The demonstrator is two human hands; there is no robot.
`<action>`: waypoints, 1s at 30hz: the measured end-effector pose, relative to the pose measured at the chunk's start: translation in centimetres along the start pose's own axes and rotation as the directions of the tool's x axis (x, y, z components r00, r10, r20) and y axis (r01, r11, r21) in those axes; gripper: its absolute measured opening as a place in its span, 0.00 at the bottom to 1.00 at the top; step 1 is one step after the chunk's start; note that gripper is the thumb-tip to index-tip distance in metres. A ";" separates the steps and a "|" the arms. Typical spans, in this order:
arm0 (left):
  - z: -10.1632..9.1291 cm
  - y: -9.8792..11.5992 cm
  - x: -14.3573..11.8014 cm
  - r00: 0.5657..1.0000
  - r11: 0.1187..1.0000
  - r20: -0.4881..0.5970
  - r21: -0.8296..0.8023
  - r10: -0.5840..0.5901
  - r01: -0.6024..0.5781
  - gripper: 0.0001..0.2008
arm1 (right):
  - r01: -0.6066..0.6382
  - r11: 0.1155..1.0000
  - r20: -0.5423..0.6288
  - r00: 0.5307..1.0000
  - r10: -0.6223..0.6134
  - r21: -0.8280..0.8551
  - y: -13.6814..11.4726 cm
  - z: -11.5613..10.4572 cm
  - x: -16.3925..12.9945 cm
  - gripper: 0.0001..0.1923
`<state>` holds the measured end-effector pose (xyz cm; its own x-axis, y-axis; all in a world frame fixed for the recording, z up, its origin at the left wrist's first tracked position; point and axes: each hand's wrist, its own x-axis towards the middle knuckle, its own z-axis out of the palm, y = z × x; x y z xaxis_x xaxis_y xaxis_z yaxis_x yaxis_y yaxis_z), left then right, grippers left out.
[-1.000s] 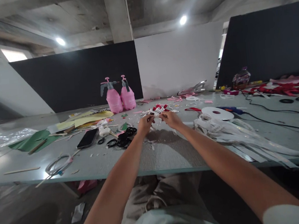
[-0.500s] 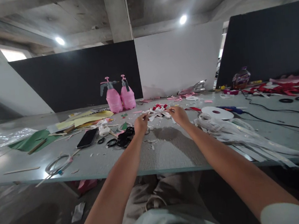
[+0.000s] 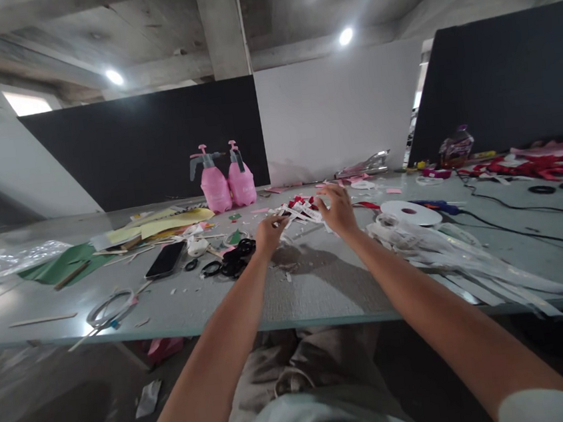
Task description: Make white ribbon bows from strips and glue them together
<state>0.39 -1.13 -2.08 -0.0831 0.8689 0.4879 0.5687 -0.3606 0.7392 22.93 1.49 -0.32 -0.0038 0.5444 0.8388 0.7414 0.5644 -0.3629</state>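
Note:
A small heap of cut red and white ribbon pieces lies on the grey table between my hands. My left hand is at the heap's left edge, its thumb and fingertips pinched together. What it pinches, if anything, is too small to tell; a white strip lies by the fingertips. At the heap's right side, my right hand is raised a little with its fingers apart, and I see nothing in it. Black-handled scissors rest just left of my left hand.
A phone and green sheet lie left. Two pink spray bottles stand behind. To the right are a white ribbon roll, loose white ribbons, a blue glue gun with its cord, and red ribbons.
My right hand's fingers have gone from pinched at the heap to spread and lifted. My left hand stays pinched, in nearly the same place.

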 end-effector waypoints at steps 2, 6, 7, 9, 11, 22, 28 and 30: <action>0.5 0.0 0.0 0.996 0.999 0.084 0.017 0.040 -0.041 0.13 | 0.016 0.993 0.090 0.996 -0.027 0.116 -1.1 0.8 -0.4 0.19; 1.1 -0.1 0.1 0.982 0.994 0.159 0.010 0.103 -0.105 0.12 | -0.110 0.968 0.450 0.893 -0.003 0.224 -2.5 1.9 -1.4 0.21; 1.1 -0.2 0.2 0.980 0.994 0.164 0.004 0.109 -0.111 0.12 | -0.141 0.962 0.512 0.859 0.002 0.233 -2.5 2.1 -1.6 0.21; 1.1 -0.4 0.2 0.978 0.994 0.179 -0.014 0.105 -0.104 0.13 | -0.168 0.954 0.570 0.822 -0.004 0.249 -2.3 2.1 -1.6 0.21; 1.1 -0.5 0.1 0.975 0.995 0.199 -0.041 0.099 -0.093 0.15 | -0.169 0.952 0.570 0.822 -0.006 0.254 -1.8 2.0 -1.4 0.21; 0.5 -0.3 0.0 0.983 0.991 0.143 -0.086 0.115 -0.103 0.12 | -0.105 0.960 0.671 0.735 -0.100 0.258 -1.4 2.9 -1.6 0.19; 0.6 -0.5 0.0 0.985 0.997 0.159 0.020 0.075 -0.079 0.11 | -0.061 0.973 0.688 0.717 -0.113 0.224 -1.4 2.5 -1.6 0.13; 0.6 -0.6 0.0 0.984 0.997 0.172 0.045 0.055 -0.063 0.11 | -0.047 0.975 0.690 0.713 -0.120 0.219 -1.4 2.4 -1.6 0.13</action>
<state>0.56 -0.73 -2.77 0.0897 0.8932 0.4407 0.6092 -0.3993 0.6852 20.30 1.32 -2.12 -0.5552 0.7488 0.3620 0.5762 0.6601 -0.4819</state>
